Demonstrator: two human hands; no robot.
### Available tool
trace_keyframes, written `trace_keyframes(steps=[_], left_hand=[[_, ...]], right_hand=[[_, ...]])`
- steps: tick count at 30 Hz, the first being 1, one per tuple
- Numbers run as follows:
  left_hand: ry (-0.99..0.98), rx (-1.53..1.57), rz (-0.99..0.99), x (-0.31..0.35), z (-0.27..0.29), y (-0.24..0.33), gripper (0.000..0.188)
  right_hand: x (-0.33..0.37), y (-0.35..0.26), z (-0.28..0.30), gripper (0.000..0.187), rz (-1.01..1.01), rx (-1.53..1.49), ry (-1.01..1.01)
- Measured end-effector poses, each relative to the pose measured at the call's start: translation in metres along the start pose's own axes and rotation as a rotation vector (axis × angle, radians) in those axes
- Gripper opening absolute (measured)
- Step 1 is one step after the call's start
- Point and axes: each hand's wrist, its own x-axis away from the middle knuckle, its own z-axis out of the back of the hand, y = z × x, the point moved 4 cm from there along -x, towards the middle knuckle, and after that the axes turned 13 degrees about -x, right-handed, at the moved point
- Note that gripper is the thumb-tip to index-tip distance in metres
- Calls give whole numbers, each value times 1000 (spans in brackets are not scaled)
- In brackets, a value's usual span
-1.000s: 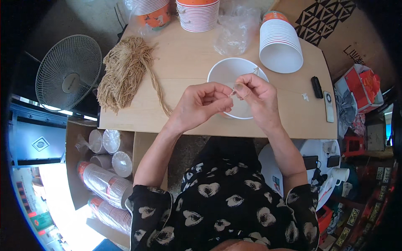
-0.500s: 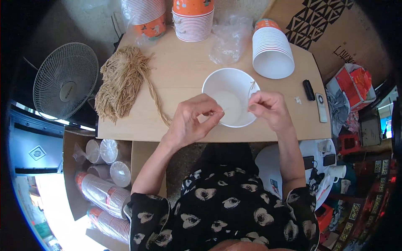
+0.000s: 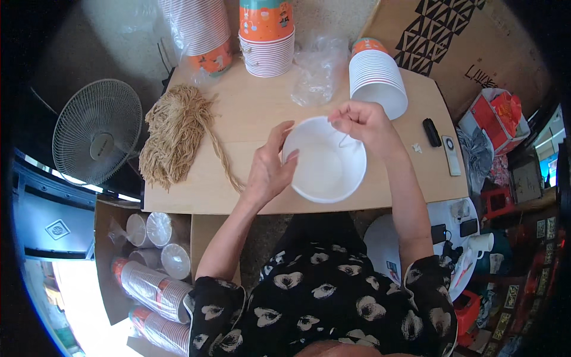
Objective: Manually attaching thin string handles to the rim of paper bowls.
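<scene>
A white paper bucket (image 3: 326, 172) stands near the table's front edge, its open mouth facing up at me. My left hand (image 3: 269, 169) is curved at its left side, with the thumb over the rim and the fingers along the wall. Above the far right part of the rim, my right hand (image 3: 364, 124) pinches a thin strand. A short curved piece of this thin cord (image 3: 343, 140) shows below the fingertips, against the inner wall. The fingers hide its upper end. To the left lies a big bundle of tan twisted cords (image 3: 172, 137), one tail reaching towards my left wrist.
Stacked paper buckets (image 3: 266, 53) stand at the back, and another stack (image 3: 377, 77) lies tilted at right. Beside them is a crumpled plastic bag (image 3: 318, 71). A black object (image 3: 432, 132) and a remote (image 3: 452, 156) lie at right. A fan (image 3: 98, 131) and a carton of buckets (image 3: 113, 273) are at left.
My left hand has gone from a pinch above the bucket to its left rim. My right hand has moved up and left, over the far rim. The bucket sits slightly nearer me.
</scene>
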Motion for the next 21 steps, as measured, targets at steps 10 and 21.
trace_keyframes(steps=[10, 21], left_hand=[[-129, -89, -103, -3, 14, 29, 22], [-106, 915, 335, 40, -15, -50, 91]], right_hand=[[5, 9, 8, 36, -231, 223, -320], [38, -13, 15, 23, 251, 248, 111]])
